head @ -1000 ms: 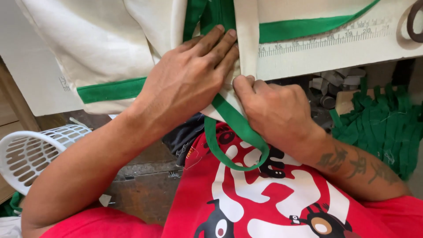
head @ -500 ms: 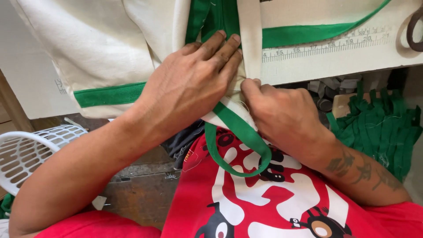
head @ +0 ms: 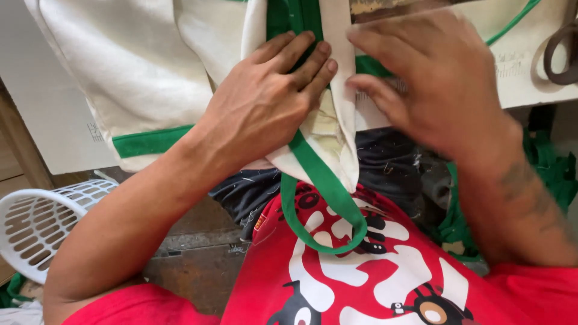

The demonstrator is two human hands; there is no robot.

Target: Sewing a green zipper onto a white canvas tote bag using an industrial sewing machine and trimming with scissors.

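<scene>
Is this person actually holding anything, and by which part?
Nothing gripped: the left hand presses flat on the cream bag by its green strap; the right hand lies flat alongside.

Cream cotton cloth bag (head: 138,78) with green band trim along one edge, spread flat over the table edge, lower part draping down off it. Folded into a narrow white strip at the middle, hanging to a point above the lap. Green woven strap handle (head: 319,198) sewn to the bag, running down diagonally from the fold and hanging free in a loose loop against the red shirt.
</scene>
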